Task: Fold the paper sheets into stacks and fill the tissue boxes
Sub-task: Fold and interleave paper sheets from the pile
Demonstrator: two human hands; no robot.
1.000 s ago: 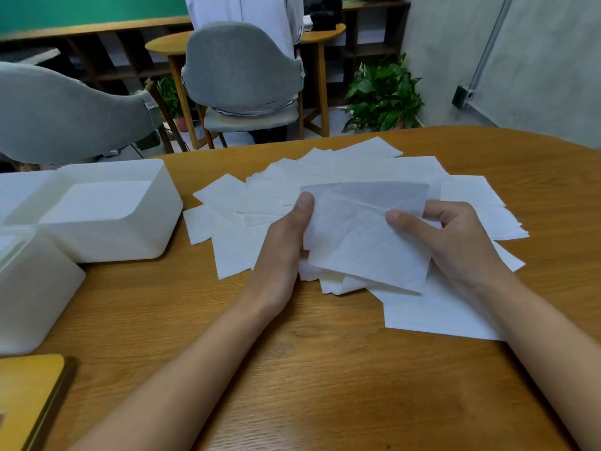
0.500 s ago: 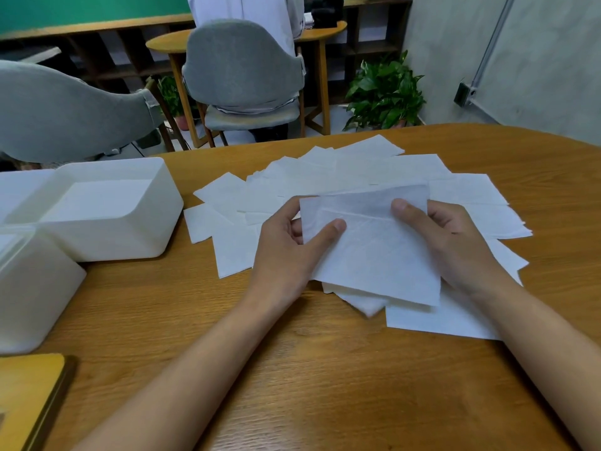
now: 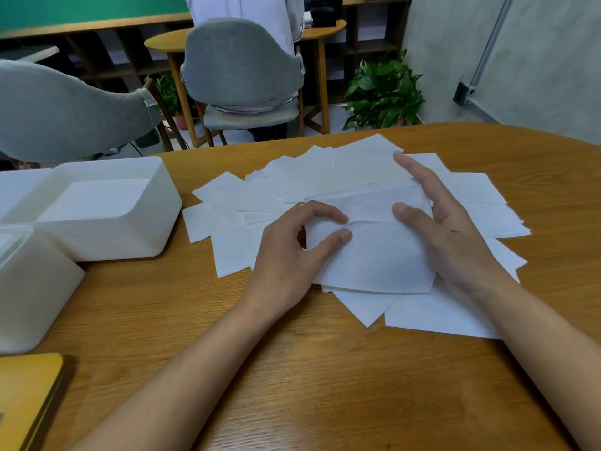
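Note:
Several loose white paper sheets (image 3: pixel 325 180) lie spread over the middle of the wooden table (image 3: pixel 325 369). On top lies a folded sheet (image 3: pixel 380 255) with a crease across its upper part. My left hand (image 3: pixel 289 255) pinches this sheet's left edge between thumb and curled fingers. My right hand (image 3: pixel 445 232) lies on its right side, thumb pressing near the crease and fingers stretched out straight over the pile. Two white tissue boxes sit at the left: one (image 3: pixel 130 222) open with white paper inside, another (image 3: pixel 32 288) nearer me.
A yellow object (image 3: pixel 26 395) lies at the table's near left corner. Beyond the far edge stand two grey chairs (image 3: pixel 240 66), a person in white behind one, a small round table and a potted plant (image 3: pixel 383 89).
The folded sheet has come down from slightly raised to flat on the pile. My left hand shifted onto its left edge, and my right fingers straightened out forward.

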